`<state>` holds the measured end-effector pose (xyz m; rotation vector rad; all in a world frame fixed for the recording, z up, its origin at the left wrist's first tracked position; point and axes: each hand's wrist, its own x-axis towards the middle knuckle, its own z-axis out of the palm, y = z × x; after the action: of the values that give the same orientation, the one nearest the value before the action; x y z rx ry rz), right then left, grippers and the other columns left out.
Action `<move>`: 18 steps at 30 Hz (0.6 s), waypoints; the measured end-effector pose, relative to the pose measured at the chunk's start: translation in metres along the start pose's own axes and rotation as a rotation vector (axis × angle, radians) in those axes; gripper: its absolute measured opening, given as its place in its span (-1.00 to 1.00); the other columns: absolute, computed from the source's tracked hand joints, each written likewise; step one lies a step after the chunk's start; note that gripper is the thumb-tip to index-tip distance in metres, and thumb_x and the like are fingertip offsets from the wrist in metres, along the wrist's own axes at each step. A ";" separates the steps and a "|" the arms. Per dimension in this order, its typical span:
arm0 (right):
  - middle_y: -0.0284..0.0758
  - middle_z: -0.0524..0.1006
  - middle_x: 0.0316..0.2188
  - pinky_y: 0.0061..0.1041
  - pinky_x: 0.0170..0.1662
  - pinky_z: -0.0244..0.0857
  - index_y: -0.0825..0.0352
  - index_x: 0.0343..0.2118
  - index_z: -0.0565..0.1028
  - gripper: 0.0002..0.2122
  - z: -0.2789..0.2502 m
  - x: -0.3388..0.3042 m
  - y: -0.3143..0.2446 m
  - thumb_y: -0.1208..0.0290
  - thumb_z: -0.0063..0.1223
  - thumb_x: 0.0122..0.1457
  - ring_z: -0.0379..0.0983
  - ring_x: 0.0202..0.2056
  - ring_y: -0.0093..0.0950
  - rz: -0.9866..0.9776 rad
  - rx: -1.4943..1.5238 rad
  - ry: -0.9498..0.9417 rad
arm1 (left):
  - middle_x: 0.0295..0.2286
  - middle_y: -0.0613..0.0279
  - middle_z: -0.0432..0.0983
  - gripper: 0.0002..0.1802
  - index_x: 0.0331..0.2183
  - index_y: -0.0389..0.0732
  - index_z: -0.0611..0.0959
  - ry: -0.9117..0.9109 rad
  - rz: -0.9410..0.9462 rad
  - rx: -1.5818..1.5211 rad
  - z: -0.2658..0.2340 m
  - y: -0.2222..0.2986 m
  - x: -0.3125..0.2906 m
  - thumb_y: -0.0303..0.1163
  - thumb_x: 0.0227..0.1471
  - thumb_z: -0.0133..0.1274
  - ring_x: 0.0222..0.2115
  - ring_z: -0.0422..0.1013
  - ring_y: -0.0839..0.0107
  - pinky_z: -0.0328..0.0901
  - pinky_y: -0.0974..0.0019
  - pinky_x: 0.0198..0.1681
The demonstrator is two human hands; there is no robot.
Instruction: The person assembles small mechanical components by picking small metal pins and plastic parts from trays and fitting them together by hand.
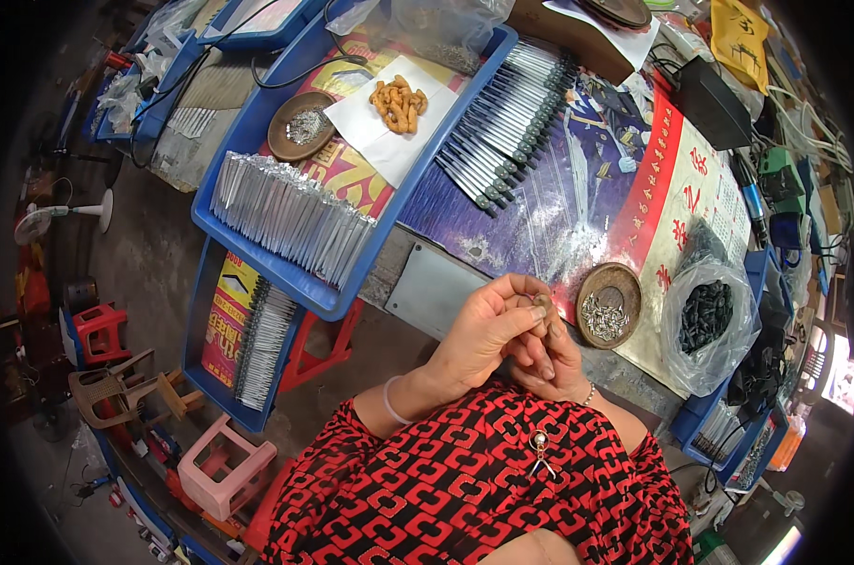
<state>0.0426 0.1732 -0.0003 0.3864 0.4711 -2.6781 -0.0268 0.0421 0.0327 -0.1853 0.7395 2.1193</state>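
My left hand [491, 325] and my right hand [561, 365] meet in front of my chest, above the table's near edge. The fingertips of both are pinched together and touching. Whatever lies between them is too small or too covered to make out. Just right of my hands sits a round brown dish [627, 273] with many small silvery metal pieces [604, 318] in it. Farther right, a clear plastic bag [676, 353] holds black parts [708, 315]. Beyond my hands, a row of slim metal rods with dark ends [512, 122] lies on the printed table cover [587, 169].
At left, a blue tray [328, 299] holds upright silvery strips [290, 217], a dish of small pieces [281, 122] and brown twisted snacks on paper [399, 104]. A lower blue tray [201, 348] holds more rods. A pink stool [225, 471] stands lower left; a black box [714, 104] sits far right.
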 end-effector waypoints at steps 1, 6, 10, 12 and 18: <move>-0.52 0.22 -0.76 -0.75 -0.76 -0.03 0.10 -0.12 0.25 -0.70 0.000 0.001 0.000 0.20 -0.01 0.12 0.08 -0.79 -0.72 0.001 0.000 -0.001 | -0.49 0.24 0.47 -0.77 -0.18 -0.29 0.36 0.005 -0.001 -0.007 0.000 0.000 0.000 -0.53 0.06 -0.09 -0.63 0.37 0.61 0.32 0.55 -0.53; -0.52 0.23 -0.75 -0.76 -0.74 -0.01 0.10 -0.07 0.23 -0.65 -0.004 0.004 0.001 0.21 0.02 0.11 0.08 -0.80 -0.72 -0.009 -0.004 -0.082 | -0.56 0.29 0.44 -0.79 -0.19 -0.29 0.37 0.000 0.001 -0.025 -0.001 0.001 0.001 -0.49 0.08 -0.10 -0.65 0.36 0.60 0.30 0.56 -0.56; -0.52 0.22 -0.76 -0.77 -0.73 0.00 0.12 -0.10 0.24 -0.67 0.003 0.004 0.002 0.22 0.02 0.11 0.09 -0.80 -0.73 -0.039 -0.012 -0.011 | -0.58 0.31 0.43 -0.79 -0.19 -0.29 0.39 0.027 -0.021 -0.037 0.001 0.003 0.000 -0.46 0.09 -0.11 -0.67 0.36 0.60 0.30 0.58 -0.56; -0.35 0.42 -0.47 -0.82 -0.70 0.03 0.12 0.00 0.29 -0.67 -0.003 0.002 0.004 0.29 -0.06 0.16 0.12 -0.78 -0.77 -0.030 0.101 -0.101 | -0.58 0.31 0.43 -0.79 -0.19 -0.29 0.39 0.032 -0.020 -0.038 0.000 0.003 0.000 -0.45 0.10 -0.12 -0.67 0.36 0.60 0.30 0.58 -0.56; -0.51 0.22 -0.77 -0.75 -0.76 0.05 0.11 -0.20 0.24 -0.74 -0.001 0.003 0.002 0.23 0.02 0.11 0.08 -0.80 -0.73 0.001 0.019 -0.001 | -0.50 0.31 0.43 -0.80 -0.23 -0.27 0.40 0.019 -0.006 -0.036 -0.002 0.000 0.000 -0.42 0.08 -0.07 -0.65 0.38 0.67 0.30 0.66 -0.61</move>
<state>0.0406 0.1706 -0.0025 0.3907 0.4450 -2.6841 -0.0275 0.0411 0.0311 -0.2270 0.7110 2.1292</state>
